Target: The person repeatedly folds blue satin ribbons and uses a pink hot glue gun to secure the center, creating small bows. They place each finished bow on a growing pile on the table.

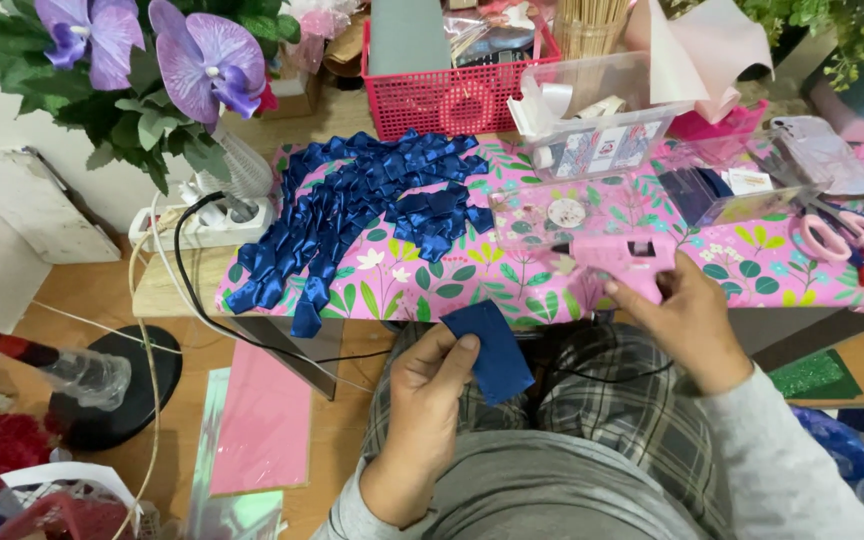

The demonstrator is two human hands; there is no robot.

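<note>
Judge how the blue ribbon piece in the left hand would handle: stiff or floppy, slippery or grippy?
The blue ribbon piece probably flexes easily: it hangs from the left hand by one pinched end. Its satin sheen suggests a slippery surface. It looks thin, so likely very light.

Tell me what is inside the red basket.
The red basket holds a grey flat board standing upright and some dark packets. Its mesh wall and the board hide whatever lies lower down.

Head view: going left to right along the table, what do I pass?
White power strip → pile of folded blue ribbon pieces → pink glue gun under the right hand → pink-handled scissors. The left hand holds a blue ribbon piece below the table edge.
</note>
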